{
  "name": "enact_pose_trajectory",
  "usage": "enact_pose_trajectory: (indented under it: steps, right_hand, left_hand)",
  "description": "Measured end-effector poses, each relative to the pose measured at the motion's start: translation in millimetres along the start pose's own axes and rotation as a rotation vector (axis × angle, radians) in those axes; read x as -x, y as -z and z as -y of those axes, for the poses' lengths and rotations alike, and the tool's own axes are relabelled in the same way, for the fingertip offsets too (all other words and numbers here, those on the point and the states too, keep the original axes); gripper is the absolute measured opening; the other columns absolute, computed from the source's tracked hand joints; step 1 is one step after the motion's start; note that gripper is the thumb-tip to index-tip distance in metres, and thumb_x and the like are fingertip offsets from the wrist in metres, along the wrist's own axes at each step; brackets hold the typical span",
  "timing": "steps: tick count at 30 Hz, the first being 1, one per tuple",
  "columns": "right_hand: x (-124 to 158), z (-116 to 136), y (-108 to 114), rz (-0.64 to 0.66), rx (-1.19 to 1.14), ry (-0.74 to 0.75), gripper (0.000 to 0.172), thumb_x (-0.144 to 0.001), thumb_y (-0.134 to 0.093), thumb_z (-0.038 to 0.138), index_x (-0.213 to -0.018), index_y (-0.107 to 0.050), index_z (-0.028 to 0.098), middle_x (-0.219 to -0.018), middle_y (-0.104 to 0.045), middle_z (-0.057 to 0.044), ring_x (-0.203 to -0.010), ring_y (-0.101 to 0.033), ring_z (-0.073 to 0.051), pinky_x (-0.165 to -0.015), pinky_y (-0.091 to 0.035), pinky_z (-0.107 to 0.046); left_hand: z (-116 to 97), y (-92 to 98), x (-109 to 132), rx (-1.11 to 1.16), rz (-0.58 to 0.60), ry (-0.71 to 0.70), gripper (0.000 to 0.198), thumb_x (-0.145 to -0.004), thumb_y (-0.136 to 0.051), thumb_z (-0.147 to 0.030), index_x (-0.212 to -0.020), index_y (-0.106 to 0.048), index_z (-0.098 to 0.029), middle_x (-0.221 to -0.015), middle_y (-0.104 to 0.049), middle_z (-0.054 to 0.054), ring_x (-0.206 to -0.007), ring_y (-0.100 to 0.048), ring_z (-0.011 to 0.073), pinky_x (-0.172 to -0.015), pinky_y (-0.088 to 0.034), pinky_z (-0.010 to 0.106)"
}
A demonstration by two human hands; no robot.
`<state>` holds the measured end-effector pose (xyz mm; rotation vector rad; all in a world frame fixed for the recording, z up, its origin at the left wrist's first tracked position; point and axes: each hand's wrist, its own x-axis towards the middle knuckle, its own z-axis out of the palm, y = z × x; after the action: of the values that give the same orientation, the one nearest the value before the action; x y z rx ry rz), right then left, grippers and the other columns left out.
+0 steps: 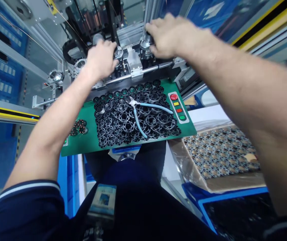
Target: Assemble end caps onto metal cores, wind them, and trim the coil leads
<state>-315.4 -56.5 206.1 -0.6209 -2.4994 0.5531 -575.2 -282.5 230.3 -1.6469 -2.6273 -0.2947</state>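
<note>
Both my arms reach forward into a winding machine (pixel 133 63). My left hand (pixel 100 58) is closed around a round metal fixture (pixel 119 52) on the machine's left station; what sits in its fingers is hidden. My right hand (pixel 170 35) curls over the right station's metal fixture (pixel 146 42), fingers pressed onto it. Below my hands, a green shelf (pixel 83 142) carries a heap of several black ring-shaped stator cores (pixel 123 124). Light-blue-handled cutting pliers (pixel 143 110) lie on top of the heap.
A button strip (pixel 178 107) with red, yellow and green buttons sits at the shelf's right. A few copper-wound cores (pixel 79 128) lie at its left. A cardboard box (pixel 223 180) lined with plastic holds several wound cores at the right. Blue crates (pixel 68 180) stand below.
</note>
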Motion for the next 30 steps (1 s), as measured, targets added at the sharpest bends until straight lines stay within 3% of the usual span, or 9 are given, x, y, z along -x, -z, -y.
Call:
enact_pose_trajectory:
  steps: [5, 8, 11, 13, 16, 20, 23, 26, 30]
  right_hand:
    - [-4, 20, -4, 0.084, 0.023, 0.151, 0.064, -0.127, -0.056, 0.052, -0.079, -0.075, 0.013, -0.158, -0.09, -0.013, -0.153, -0.08, -0.02, -0.124, -0.063, -0.038]
    - [-13, 55, 8, 0.153, 0.094, 0.219, 0.044, -0.119, -0.07, 0.043, -0.142, -0.086, 0.008, -0.182, -0.075, -0.02, -0.17, -0.068, -0.04, -0.142, -0.051, -0.062]
    - [8, 103, 22, 0.199, 0.128, 0.333, 0.065, -0.116, -0.071, 0.034, -0.178, -0.071, 0.016, -0.174, -0.08, -0.018, -0.164, -0.071, -0.041, -0.146, -0.049, -0.071]
    - [31, 136, 19, 0.254, 0.129, 0.44, 0.056, -0.114, -0.072, 0.036, -0.167, -0.082, 0.019, -0.154, -0.09, -0.015, -0.15, -0.078, -0.043, -0.14, -0.057, -0.074]
    - [60, 175, -17, 0.398, 0.164, 0.538, 0.045, -0.104, -0.09, 0.039, -0.143, -0.093, 0.018, -0.131, -0.095, -0.015, -0.134, -0.084, -0.046, -0.123, -0.069, -0.068]
    - [72, 196, -94, 0.53, 0.239, 0.467, 0.045, -0.091, -0.107, 0.047, -0.122, -0.094, 0.017, -0.116, -0.093, -0.017, -0.131, -0.085, -0.051, -0.127, -0.063, -0.073]
    - [69, 199, -120, 0.542, 0.253, 0.455, 0.042, -0.089, -0.107, 0.045, -0.115, -0.093, 0.017, -0.112, -0.092, -0.018, -0.131, -0.085, -0.055, -0.129, -0.06, -0.078]
    - [71, 207, -94, 0.526, 0.251, 0.476, 0.041, -0.095, -0.1, 0.041, -0.129, -0.093, 0.019, -0.123, -0.093, -0.018, -0.131, -0.085, -0.052, -0.127, -0.065, -0.074]
    - [108, 207, 6, 0.3, 0.021, 0.404, 0.047, -0.106, -0.088, 0.041, -0.151, -0.087, 0.031, -0.15, -0.088, -0.014, -0.109, -0.086, -0.036, -0.12, -0.074, -0.062]
  left_hand:
    - [5, -36.2, 30, 0.225, -0.096, 0.032, 0.098, -0.085, -0.096, -0.046, -0.178, -0.069, -0.051, -0.197, -0.058, -0.015, -0.188, -0.047, 0.0457, -0.16, -0.039, 0.08]
    - [5, -12.8, 65, 0.281, -0.25, -0.03, 0.083, -0.098, -0.084, -0.056, -0.179, -0.066, -0.051, -0.195, -0.06, -0.013, -0.192, -0.045, 0.0358, -0.166, -0.031, 0.067]
    - [0, 15.4, 132, 0.253, -0.44, -0.026, 0.054, -0.114, -0.073, -0.06, -0.168, -0.072, -0.05, -0.18, -0.074, -0.004, -0.174, -0.063, 0.0321, -0.156, -0.049, 0.059]
    - [0, 18.7, 182, 0.287, -0.432, 0.048, 0.035, -0.116, -0.074, -0.057, -0.147, -0.082, -0.041, -0.154, -0.085, 0.004, -0.151, -0.075, 0.0355, -0.141, -0.06, 0.062]
    - [4, -3.8, 236, 0.331, -0.273, 0.147, 0.033, -0.11, -0.084, -0.055, -0.132, -0.084, -0.03, -0.14, -0.089, 0.01, -0.136, -0.078, 0.0392, -0.131, -0.063, 0.064]
    - [2, -44.9, 253, 0.346, -0.136, 0.212, 0.04, -0.102, -0.096, -0.045, -0.134, -0.084, -0.025, -0.147, -0.091, 0.014, -0.142, -0.077, 0.0426, -0.133, -0.062, 0.063]
    - [-7, -54.9, 246, 0.37, -0.146, 0.255, 0.041, -0.098, -0.096, -0.035, -0.136, -0.085, -0.023, -0.147, -0.091, 0.015, -0.145, -0.076, 0.045, -0.134, -0.062, 0.064]
    - [-12, -46.4, 250, 0.427, -0.189, 0.263, 0.049, -0.105, -0.085, -0.035, -0.152, -0.082, -0.023, -0.152, -0.09, 0.015, -0.119, -0.086, 0.0354, -0.121, -0.071, 0.058]
    - [-2, -19.8, 292, 0.683, -0.364, 0.247, 0.056, -0.109, -0.077, -0.047, -0.161, -0.078, -0.026, -0.155, -0.086, 0.015, -0.095, -0.087, 0.0231, -0.09, -0.075, 0.041]
